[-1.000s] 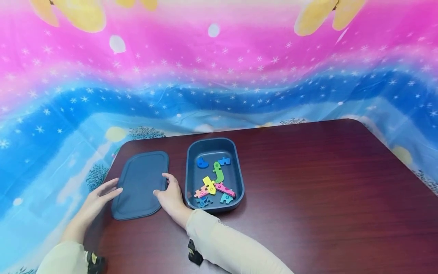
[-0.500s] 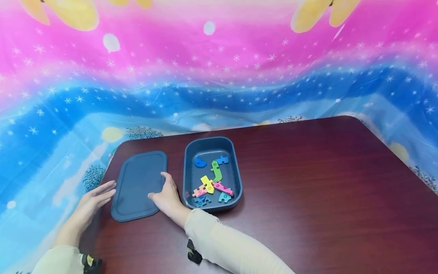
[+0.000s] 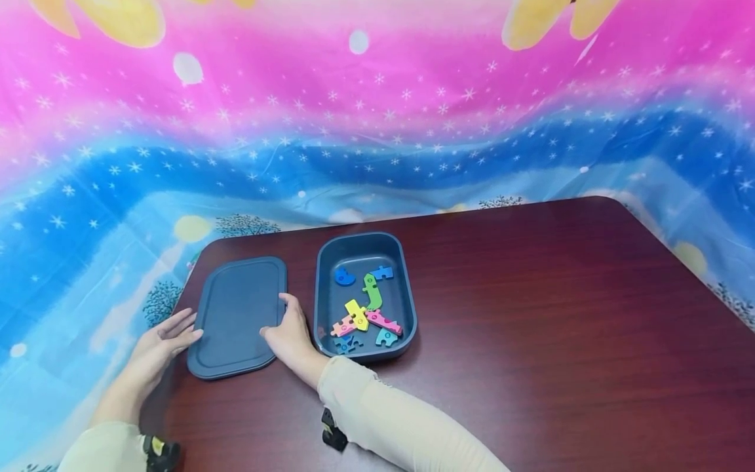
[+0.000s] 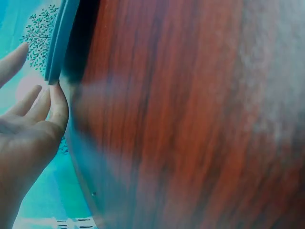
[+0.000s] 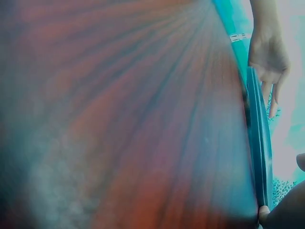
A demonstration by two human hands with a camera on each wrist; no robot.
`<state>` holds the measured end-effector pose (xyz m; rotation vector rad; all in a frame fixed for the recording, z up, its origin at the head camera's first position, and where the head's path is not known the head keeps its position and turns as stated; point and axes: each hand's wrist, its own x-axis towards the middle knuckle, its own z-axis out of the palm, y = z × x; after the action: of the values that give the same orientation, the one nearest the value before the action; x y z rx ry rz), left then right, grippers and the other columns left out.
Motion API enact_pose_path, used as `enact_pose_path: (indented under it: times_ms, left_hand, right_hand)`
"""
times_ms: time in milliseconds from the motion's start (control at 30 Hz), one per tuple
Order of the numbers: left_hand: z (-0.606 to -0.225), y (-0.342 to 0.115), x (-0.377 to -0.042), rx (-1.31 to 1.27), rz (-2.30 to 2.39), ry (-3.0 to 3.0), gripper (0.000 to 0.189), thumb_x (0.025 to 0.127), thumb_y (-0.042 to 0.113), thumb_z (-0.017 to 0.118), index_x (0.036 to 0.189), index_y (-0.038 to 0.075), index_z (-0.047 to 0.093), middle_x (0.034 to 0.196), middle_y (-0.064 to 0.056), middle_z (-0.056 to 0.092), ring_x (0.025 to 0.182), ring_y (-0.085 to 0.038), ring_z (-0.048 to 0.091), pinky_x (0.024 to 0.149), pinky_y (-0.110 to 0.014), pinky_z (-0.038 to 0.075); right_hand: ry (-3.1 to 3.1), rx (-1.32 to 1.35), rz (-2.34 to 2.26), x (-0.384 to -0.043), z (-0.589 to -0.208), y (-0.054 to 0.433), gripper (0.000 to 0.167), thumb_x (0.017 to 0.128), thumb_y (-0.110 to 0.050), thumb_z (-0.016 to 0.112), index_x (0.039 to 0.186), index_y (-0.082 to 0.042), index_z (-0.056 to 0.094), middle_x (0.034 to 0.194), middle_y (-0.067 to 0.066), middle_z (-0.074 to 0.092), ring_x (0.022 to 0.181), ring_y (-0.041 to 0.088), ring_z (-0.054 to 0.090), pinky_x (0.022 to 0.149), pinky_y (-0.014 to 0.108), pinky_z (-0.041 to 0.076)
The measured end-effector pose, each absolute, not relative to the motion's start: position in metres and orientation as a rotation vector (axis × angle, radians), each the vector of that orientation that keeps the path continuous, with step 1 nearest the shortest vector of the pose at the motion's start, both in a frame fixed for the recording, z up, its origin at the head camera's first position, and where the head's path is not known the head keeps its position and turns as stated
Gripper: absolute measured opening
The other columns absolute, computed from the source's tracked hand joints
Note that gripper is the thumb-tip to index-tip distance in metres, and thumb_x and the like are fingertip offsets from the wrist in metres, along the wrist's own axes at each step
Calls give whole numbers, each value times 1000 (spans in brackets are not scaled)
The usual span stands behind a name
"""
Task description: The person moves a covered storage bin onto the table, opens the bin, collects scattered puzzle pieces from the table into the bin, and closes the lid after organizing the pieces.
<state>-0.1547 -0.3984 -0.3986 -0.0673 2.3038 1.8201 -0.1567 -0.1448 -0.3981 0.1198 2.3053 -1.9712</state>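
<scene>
A dark grey-blue lid (image 3: pixel 236 314) lies flat at the left of the table. My left hand (image 3: pixel 150 357) is at its left edge, fingers extended. In the left wrist view, that hand's fingertips meet the lid's edge (image 4: pixel 59 43), the thumb apart from it. At the opposite edge my right hand (image 3: pixel 291 337) has its thumb spread from the index finger. One of its fingertips touches the lid (image 5: pixel 259 143) in the right wrist view. Beside that hand stands a matching open box (image 3: pixel 411 314), holding several colourful puzzle pieces, among them a yellow piece (image 3: pixel 356 314) and a green piece (image 3: pixel 372 292).
The dark red-brown wooden table (image 3: pixel 531 314) extends far to the right. Its left edge runs close by my left hand. A pink and blue patterned cloth (image 3: pixel 377 157) hangs behind and around the table. The box's left wall is near my right wrist.
My left hand drew slightly away from the lid's left edge, then came back to it. The right hand stays nearly still at the right edge. The head view has shifted a little.
</scene>
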Motion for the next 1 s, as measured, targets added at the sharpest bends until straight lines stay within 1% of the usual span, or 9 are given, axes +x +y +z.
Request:
enact_pose_path:
  times_ms: [33, 67, 267, 433, 600, 733, 900, 967, 1000]
  left_hand:
    - [-399, -397, -155, -87, 1799, 2324, 82, 98, 18, 64, 157, -1, 9, 161, -20, 15, 108, 21, 48, 85, -7, 45]
    - [-399, -396, -155, -108, 1791, 2334, 83, 98, 18, 64, 157, 0, 9, 161, -21, 14, 107, 20, 50, 84, -8, 46]
    - [-398, -395, -155, -187, 1888, 2281, 84, 97, 16, 65, 159, 7, 9, 162, -12, 18, 98, 11, 61, 79, -14, 52]
    - [-397, -397, -155, -190, 1970, 2202, 88, 95, 15, 68, 160, 9, 8, 163, -11, 14, 102, 11, 59, 81, -15, 52]
    - [-396, -397, -153, -202, 2053, 2129, 87, 96, 14, 66, 160, 10, 7, 163, -10, 10, 103, 10, 60, 81, -16, 53]
    - [-396, -398, -150, -201, 2111, 2098, 85, 97, 14, 65, 160, 11, 7, 163, -8, 9, 104, 10, 59, 79, -15, 52]
    - [-396, -401, -147, -170, 2256, 1970, 84, 98, 8, 61, 159, 10, 3, 162, -7, 5, 105, 5, 61, 77, -18, 54]
    - [-397, -402, -145, -149, 2325, 1901, 84, 99, 4, 59, 159, 10, 1, 162, -3, 9, 105, 2, 63, 78, -20, 55]
    - [-397, -402, -145, -139, 2358, 1868, 84, 99, 3, 58, 159, 10, 1, 161, 1, 19, 106, 0, 63, 79, -21, 55]
  right_hand:
    - [2304, 123, -1975, -157, -398, -145, 66, 81, 0, 72, 141, -12, 47, 141, 6, 51, 129, 22, 48, 97, 38, 46]
    - [2303, 121, -1979, -157, -399, -145, 66, 80, 1, 72, 140, -12, 47, 141, 6, 51, 129, 23, 48, 98, 39, 46]
    - [2291, 118, -2002, -157, -399, -145, 64, 81, 3, 69, 139, -10, 47, 142, 6, 50, 130, 23, 47, 100, 39, 45]
    - [2281, 136, -2033, -157, -400, -145, 63, 79, 5, 69, 137, -11, 49, 140, 6, 51, 130, 24, 49, 99, 37, 46]
    - [2258, 151, -2053, -156, -399, -146, 62, 79, 6, 68, 136, -9, 49, 140, 10, 52, 130, 25, 48, 98, 37, 46]
    - [2210, 162, -2070, -153, -397, -147, 62, 80, 6, 67, 137, -10, 48, 142, 10, 50, 133, 25, 46, 97, 37, 46]
    - [2220, 167, -2064, -153, -397, -147, 63, 80, 6, 68, 138, -9, 48, 140, 8, 51, 130, 24, 48, 96, 36, 46]
    - [2234, 158, -2059, -153, -397, -147, 62, 80, 5, 68, 138, -8, 49, 138, 8, 54, 125, 24, 52, 95, 36, 47]
    - [2234, 152, -2059, -153, -398, -146, 62, 81, 5, 68, 139, -7, 49, 136, 8, 55, 122, 24, 53, 95, 36, 47]
